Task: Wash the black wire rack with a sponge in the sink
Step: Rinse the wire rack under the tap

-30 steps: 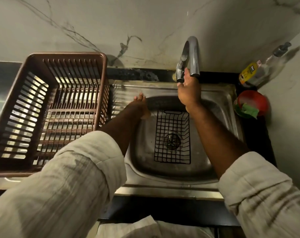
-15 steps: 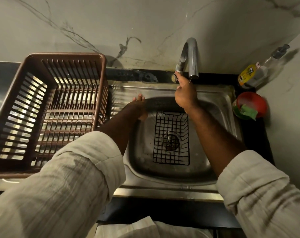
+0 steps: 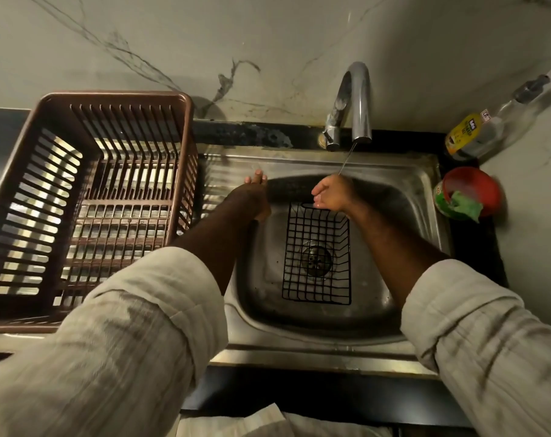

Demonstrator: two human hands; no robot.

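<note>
The black wire rack (image 3: 318, 257) lies flat on the floor of the steel sink (image 3: 394, 216), its long side running from near to far, and the drain (image 3: 316, 261) shows through its grid.

The right hand (image 3: 334, 193) hangs over the rack's far end with its fingers loosely curled and nothing visibly held. Whether the fingertips brush the rack's far rim cannot be told. A thin stream of water (image 3: 346, 160) slants down from the spout and lands on the back of this hand.

The left hand (image 3: 256, 197) is relaxed, its fingers straight and together. It rests at the sink's far left corner, where the basin meets the ribbed drainboard, and grasps nothing. It is apart from the rack.

Both forearms reach in from pale rolled-up sleeves (image 3: 126, 342) at the bottom of the view.

The chrome faucet (image 3: 359, 99) arches up behind the basin, against a marble wall (image 3: 204, 42) with dark veins. Left of the sink a brown slatted plastic basket (image 3: 110, 96) stands on the drainboard, just beside the left forearm.

On the dark counter to the right sits a red bowl (image 3: 476, 184) with the green sponge (image 3: 463, 206) hanging over its near edge, well apart from both hands. Behind the bowl, in the corner, stands a clear pump bottle with a yellow label (image 3: 476, 134).
</note>
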